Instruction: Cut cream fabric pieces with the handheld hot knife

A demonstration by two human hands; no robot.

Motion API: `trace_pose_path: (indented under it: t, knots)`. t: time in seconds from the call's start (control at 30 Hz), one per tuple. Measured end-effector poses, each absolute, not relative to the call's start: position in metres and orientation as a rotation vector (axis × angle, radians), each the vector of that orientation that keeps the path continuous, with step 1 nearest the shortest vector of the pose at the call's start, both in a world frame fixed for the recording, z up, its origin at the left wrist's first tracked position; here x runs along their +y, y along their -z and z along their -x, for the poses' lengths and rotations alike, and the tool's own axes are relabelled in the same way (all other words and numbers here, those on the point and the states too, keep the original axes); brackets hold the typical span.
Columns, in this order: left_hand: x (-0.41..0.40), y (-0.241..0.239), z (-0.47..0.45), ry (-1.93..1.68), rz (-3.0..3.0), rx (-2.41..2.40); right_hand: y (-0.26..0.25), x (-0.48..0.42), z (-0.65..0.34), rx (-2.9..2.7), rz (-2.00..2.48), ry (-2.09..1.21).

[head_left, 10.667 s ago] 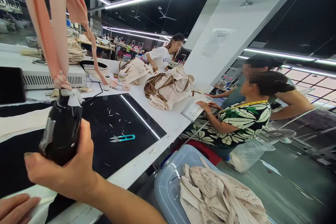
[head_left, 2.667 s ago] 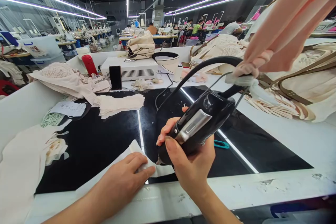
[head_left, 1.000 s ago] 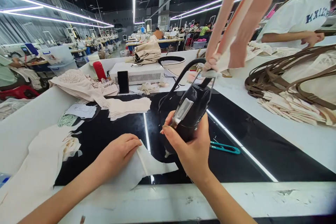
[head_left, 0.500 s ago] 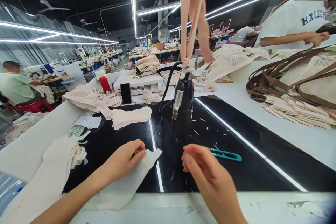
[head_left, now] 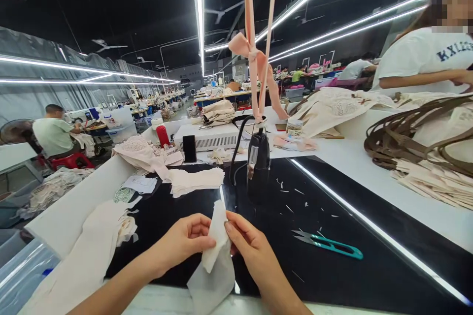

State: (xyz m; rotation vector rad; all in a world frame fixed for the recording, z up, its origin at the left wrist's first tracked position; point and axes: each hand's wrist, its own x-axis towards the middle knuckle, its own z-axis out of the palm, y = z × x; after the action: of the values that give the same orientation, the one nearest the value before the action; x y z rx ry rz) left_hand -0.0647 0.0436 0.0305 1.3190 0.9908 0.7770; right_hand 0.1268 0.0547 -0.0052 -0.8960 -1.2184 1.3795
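Note:
A cream fabric piece (head_left: 216, 241) is held between my two hands over the black glossy board (head_left: 318, 275), its pale lower end hanging toward the front edge. My left hand (head_left: 185, 238) pinches its left side with the thumb on top. On the opposite edge my right hand (head_left: 249, 241) closes thumb and fingers. Teal thread snips (head_left: 332, 244) lie to the right of my right hand, blades pointing left. Beyond my hands stands a black tool (head_left: 257, 162) with a cable, tied above to a pink fabric strip (head_left: 254, 74). A stack of cream fabric pieces (head_left: 195, 180) rests behind my left hand.
More cream fabric (head_left: 86, 251) lies at the left. Brown straps (head_left: 391, 138) and layered fabric are heaped at the right. A phone (head_left: 189, 148) leans on a white box (head_left: 214, 136). Thread scraps dot the board. A co-worker in a white shirt (head_left: 417, 54) is at the right.
My right hand has moved left and taken hold of the fabric piece. My left hand has brought the fabric more upright. The camera view has shifted, so the snips now show fully.

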Motion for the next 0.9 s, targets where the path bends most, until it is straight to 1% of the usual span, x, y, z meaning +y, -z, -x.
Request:
trace_pose_path:
  t: [0.1,0.27,0.5,0.57,0.7,0.9]
  knots:
    - [0.044,-0.030,0.065,-0.819,-1.278,0.961,0.005,0.059,-0.120,-1.301,0.901,-1.386]
    - [0.055,-0.028,0.067,-0.958,-1.206,1.099,0.002,0.071,-0.105,-1.431,0.894,-1.382]
    - [0.083,-0.031,0.101,-1.119,-1.175,1.257,0.011,0.088,-0.083,-1.624,0.834,-1.421]
    - [0.096,-0.034,0.114,-1.172,-1.153,1.301,0.013,0.099,-0.079,-1.667,0.855,-1.368]
    - [0.127,-0.044,0.136,-1.248,-1.093,1.364,0.014,0.133,-0.075,-1.656,0.994,-1.145]
    - [0.175,-0.045,0.147,-1.238,-1.007,1.435,0.014,0.187,-0.080,-1.594,1.164,-0.886]
